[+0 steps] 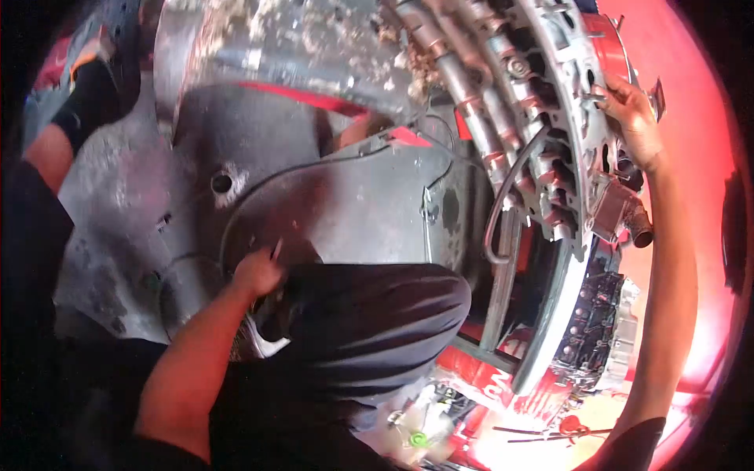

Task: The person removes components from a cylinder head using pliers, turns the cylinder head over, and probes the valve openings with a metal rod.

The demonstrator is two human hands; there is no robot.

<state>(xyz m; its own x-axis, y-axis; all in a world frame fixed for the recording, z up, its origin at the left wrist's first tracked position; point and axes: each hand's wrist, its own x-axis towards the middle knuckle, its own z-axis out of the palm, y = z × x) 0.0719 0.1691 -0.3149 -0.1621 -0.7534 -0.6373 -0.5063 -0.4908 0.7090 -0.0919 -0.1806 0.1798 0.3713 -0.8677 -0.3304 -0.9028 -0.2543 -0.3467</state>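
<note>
My right hand (pixel 632 118) reaches to the outer side of a cylinder head (pixel 577 149). Its thumb and fingers close around a small shiny metal piece (pixel 594 98) at the head's edge; I cannot tell its exact kind. Long camshafts (pixel 463 94) run along the cylinder head, and a thin curved pipe (pixel 500 212) hangs beside it. Low over the floor, near my bent knee, my left hand (pixel 259 272) is closed. A small slim end shows by its thumb, too blurred to name.
A dirty metal drum (pixel 275 51) lies at the top. Below the cylinder head is a metal frame (pixel 503 290). Another engine part (pixel 601 322) rests at the lower right. A leg with a dark sock (pixel 90 98) is at the left. Red panels (pixel 683 94) line the right.
</note>
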